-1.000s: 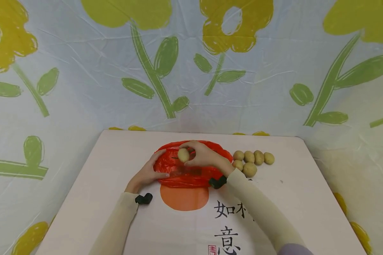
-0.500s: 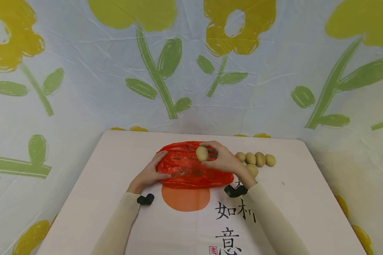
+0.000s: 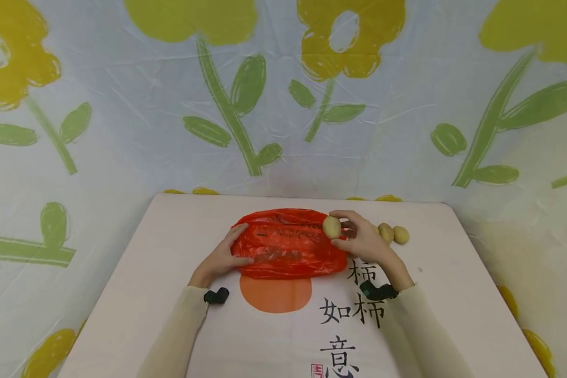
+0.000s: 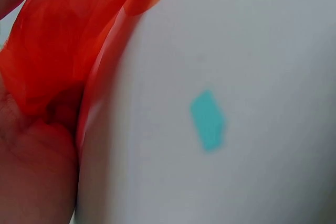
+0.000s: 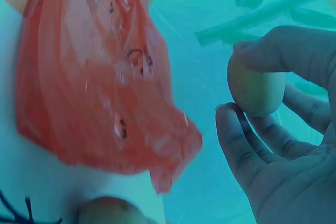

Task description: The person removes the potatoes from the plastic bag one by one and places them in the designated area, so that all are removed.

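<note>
In the head view my right hand (image 3: 363, 239) pinches a small potato (image 3: 332, 227) between thumb and fingers, over the right end of a red plastic bag (image 3: 288, 244). In the right wrist view the potato (image 5: 255, 88) is held up, apart from the bag (image 5: 100, 93). My left hand (image 3: 222, 258) holds the left end of the bag, thumb at the front and fingers behind. The left wrist view shows its palm (image 4: 34, 166) against the red plastic (image 4: 63, 40). What lies inside the bag is hidden.
Two potatoes, one (image 3: 400, 234) fully visible, lie beyond my right hand, which hides others. A potato (image 5: 113, 212) shows low in the right wrist view. The light tabletop (image 3: 245, 341) bears an orange disc and black characters. Flowered cloth (image 3: 283, 168) surrounds the table.
The right hand has carried the potato rightward from over the bag's middle to its right end, now covering part of the potato group. The left hand stays at the bag's left end.
</note>
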{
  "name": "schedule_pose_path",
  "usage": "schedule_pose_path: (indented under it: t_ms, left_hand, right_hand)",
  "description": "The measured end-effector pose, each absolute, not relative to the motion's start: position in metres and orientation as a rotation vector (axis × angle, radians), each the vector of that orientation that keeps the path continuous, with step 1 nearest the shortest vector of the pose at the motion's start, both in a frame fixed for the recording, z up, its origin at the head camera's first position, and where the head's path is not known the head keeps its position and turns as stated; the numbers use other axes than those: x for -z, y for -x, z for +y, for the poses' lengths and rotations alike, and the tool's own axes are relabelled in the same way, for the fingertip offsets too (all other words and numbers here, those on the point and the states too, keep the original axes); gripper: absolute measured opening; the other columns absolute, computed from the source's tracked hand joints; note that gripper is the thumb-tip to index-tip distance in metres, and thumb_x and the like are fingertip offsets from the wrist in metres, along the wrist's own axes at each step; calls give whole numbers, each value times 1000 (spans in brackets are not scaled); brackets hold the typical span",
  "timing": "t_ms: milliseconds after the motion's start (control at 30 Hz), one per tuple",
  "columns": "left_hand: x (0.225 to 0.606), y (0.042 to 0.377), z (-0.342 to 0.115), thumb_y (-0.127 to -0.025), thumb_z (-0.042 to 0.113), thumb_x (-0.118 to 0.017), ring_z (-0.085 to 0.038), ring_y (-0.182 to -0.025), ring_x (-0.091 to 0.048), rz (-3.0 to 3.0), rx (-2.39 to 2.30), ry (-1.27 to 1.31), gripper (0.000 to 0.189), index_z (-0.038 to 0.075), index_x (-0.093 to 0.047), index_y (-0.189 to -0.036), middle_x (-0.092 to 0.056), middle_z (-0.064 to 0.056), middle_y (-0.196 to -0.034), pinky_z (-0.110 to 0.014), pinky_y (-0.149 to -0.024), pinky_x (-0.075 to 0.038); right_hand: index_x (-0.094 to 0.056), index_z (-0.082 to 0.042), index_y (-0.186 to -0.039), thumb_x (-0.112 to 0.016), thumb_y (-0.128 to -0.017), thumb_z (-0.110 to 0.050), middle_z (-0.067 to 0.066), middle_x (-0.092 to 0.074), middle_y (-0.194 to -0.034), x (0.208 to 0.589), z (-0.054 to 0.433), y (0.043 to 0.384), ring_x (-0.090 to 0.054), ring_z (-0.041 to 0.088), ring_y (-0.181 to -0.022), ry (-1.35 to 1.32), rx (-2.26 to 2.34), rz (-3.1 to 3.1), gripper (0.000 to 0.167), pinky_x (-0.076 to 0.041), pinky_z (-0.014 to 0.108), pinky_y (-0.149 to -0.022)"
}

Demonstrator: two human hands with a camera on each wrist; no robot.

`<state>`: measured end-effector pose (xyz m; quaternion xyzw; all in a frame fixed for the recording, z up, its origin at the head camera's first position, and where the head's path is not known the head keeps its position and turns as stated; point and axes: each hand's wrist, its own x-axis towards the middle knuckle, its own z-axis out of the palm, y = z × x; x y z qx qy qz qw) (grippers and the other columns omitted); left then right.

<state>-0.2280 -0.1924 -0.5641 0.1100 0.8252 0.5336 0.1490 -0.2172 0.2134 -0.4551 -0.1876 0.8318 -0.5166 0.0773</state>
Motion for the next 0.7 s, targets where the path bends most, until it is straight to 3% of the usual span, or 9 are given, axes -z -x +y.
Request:
schedule_pose_path:
  t_ms: [167, 333, 567, 700]
  left_hand:
    - [568, 223, -191, -79, 30, -88, -33, -157, -18, 2354, -1521, -289, 102, 36, -28, -162, -17, 3, -171, -62, -120, -34]
    - [567, 225, -190, -79, 30, -87, -32, -157, -18, 2380, -1526, -323, 100, 36, -30, -161, -19, 4, -170, -63, -120, -32]
    - [562, 229, -191, -80, 30, -87, -33, -156, -18, 2391, -1509, -341, 100, 35, -30, -161, -20, 2, -170, -63, -120, -32]
    - [560, 230, -192, -81, 30, -87, -32, -156, -19, 2387, -1512, -326, 99, 36, -29, -161, -21, 3, -170, -63, -120, -32]
  right_hand:
    - [-49, -5, -147, -76, -86, 4, 22, -49, -147, 459, 233, 211, -62, 44, -121, 540, 1534, 2535, 68, -53, 59, -101]
    - [-49, -5, -147, -79, -85, 0, 21, -52, -145, 463, 254, 204, -62, 44, -121, 485, 1527, 2590, 68, -54, 56, -101]
    - [-50, -3, -146, -80, -85, 2, 23, -53, -143, 467, 280, 199, -63, 45, -119, 422, 1506, 2650, 68, -57, 23, -91]
    - [-52, -2, -144, -83, -84, -1, 23, -57, -140, 469, 292, 196, -66, 40, -116, 421, 1471, 2730, 68, -56, 21, -92]
